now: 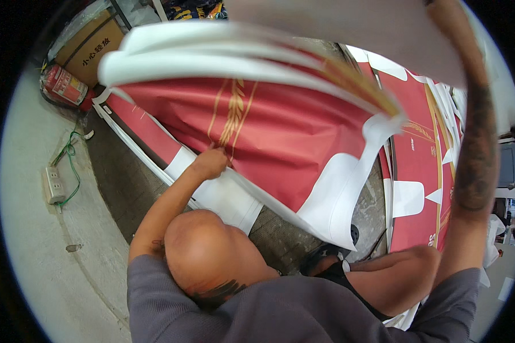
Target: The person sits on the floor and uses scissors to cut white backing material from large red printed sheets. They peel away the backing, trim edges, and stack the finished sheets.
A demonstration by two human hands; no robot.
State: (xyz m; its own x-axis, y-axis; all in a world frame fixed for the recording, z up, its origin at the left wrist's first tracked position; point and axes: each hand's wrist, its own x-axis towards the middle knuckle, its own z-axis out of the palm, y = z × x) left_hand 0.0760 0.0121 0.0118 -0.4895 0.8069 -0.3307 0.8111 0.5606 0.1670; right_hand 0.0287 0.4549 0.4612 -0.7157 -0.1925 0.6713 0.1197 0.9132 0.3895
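My left hand [213, 163] is closed on the near edge of a large red printed cardboard sheet [280, 143] with gold wheat-ear patterns and white cut-out flaps. This sheet is bowed and lifted, and its far side, where several layers show, is smeared by motion. High at the upper right, my right hand [440, 8] is raised, partly cut off and blurred, at the edge of a large pale grey sheet [355, 28] in the air. That hand appears to grip the sheet, though its fingers show poorly. Under the lifted sheet lies another red and white sheet [146, 128].
More red, gold and white sheets [409, 160] lie in a pile at the right. Along the left wall are a fire extinguisher [66, 86], a cardboard box [91, 48] and a power socket [54, 184] with a green wire [70, 150]. My bent legs are close to the sheets.
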